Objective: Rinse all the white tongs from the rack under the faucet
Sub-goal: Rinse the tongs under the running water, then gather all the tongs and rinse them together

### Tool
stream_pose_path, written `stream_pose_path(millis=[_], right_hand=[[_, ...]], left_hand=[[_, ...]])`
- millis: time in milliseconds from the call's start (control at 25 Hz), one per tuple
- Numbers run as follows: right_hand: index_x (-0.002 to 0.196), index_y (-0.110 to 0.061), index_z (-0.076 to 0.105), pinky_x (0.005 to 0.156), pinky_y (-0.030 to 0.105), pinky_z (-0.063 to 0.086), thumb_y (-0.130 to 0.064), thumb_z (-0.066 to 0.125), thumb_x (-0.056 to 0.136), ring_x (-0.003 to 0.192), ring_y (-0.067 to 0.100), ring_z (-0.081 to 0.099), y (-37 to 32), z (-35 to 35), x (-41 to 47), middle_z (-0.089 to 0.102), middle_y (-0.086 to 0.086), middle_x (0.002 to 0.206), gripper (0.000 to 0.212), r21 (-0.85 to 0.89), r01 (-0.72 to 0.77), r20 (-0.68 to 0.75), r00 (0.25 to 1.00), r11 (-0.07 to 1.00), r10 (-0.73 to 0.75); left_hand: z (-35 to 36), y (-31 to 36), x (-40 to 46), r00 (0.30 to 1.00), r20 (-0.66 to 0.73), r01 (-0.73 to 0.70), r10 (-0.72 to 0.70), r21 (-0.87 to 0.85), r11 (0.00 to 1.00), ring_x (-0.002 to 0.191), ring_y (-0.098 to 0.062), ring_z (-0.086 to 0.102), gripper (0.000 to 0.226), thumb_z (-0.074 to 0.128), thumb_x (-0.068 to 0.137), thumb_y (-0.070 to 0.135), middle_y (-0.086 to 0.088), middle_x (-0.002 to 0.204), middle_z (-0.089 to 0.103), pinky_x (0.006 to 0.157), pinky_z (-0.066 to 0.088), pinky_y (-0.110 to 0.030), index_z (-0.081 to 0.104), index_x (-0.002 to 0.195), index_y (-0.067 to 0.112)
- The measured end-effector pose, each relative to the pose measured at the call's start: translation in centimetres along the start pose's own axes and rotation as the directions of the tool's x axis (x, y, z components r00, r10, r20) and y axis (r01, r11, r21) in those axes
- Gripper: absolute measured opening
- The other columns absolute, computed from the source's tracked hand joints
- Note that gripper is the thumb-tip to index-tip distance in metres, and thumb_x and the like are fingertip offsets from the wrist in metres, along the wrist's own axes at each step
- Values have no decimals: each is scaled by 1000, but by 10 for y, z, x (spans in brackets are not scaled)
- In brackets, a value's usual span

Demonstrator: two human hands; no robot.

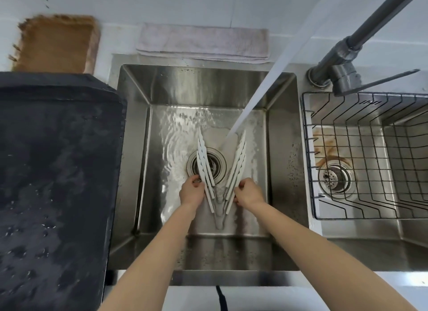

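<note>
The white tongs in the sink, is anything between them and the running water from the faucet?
Nothing visible blocks them. Both hands, left and right, hold the white tongs spread in a V over the drain. The water stream falls freely and lands between the two fanned sides, near the right tips.

Smooth matt white plastic tongs [238,164] are seen in the brushed, glossy steel sink [166,85]; behind it, a rough pinkish cloth towel [203,41].
</note>
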State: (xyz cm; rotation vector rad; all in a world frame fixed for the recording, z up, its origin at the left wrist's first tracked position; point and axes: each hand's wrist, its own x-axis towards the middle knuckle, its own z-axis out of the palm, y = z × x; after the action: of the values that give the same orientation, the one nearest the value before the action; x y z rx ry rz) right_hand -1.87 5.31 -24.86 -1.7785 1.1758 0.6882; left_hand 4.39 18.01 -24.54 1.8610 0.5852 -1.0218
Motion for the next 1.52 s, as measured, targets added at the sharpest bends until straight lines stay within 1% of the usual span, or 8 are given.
stream_pose_path(millis=[80,160,240,440,640,920,1160,1520], right_hand=[[118,-3,49,93,41,51,-16,46,91,104,35,62,-4,-6,-3,61,20,119,31,-6,13,3,1000,1000,-13],[124,-3,46,86,29,47,-16,46,91,110,34,59,-9,-14,-6,58,19,125,36,-48,37,14,999,998,-36],[127,-3,45,80,26,42,-17,46,91,112,33,56,-15,-22,-12,56,19,128,38,-88,63,23,998,994,-61],[138,-5,37,100,34,43,-20,46,93,123,33,51,-31,-49,-28,52,17,136,48,-169,176,31,984,970,-173],[142,-9,34,102,37,44,-17,45,92,127,30,48,-37,-78,-54,48,15,141,52,-367,361,55,928,857,-368],[134,-6,43,100,43,47,-18,45,92,119,31,54,-43,-109,-87,55,16,133,44,-495,454,-7,851,741,-526],[136,-7,41,100,41,46,-18,45,92,120,31,54,-46,-112,-99,55,15,133,45,-473,491,-39,818,732,-574],[138,-9,39,96,42,48,-19,45,92,118,33,54,-51,-86,-80,55,16,132,48,-461,388,-57,884,798,-463]], left_hand=[[-3,5,-5,1000,0,-26,26,32,999,117,-29,54,40,49,91,12,-15,128,57,104,43,-44,47,130,9],[-7,12,-10,998,-2,-60,61,63,996,118,-30,53,39,48,91,13,-15,129,56,105,42,-44,48,129,9],[-9,20,-15,994,10,-107,106,116,988,119,-32,53,39,47,92,13,-16,129,56,104,42,-42,47,130,8],[-12,44,-34,966,73,-259,249,294,920,119,-30,52,42,47,92,17,-15,133,53,104,41,-36,45,133,9],[-15,71,-53,917,159,-396,367,475,786,128,-26,45,45,46,94,25,-14,139,48,105,35,-32,42,135,10],[-22,98,-84,812,207,-553,546,570,607,131,-24,43,47,46,94,26,-10,143,46,106,33,-31,41,137,9],[-27,102,-95,778,204,-570,594,626,533,130,-26,44,48,46,94,28,-11,142,46,104,35,-33,39,137,8],[-35,89,-68,832,249,-474,496,784,402,131,-30,41,52,43,94,27,-14,145,40,104,37,-39,29,142,11]])
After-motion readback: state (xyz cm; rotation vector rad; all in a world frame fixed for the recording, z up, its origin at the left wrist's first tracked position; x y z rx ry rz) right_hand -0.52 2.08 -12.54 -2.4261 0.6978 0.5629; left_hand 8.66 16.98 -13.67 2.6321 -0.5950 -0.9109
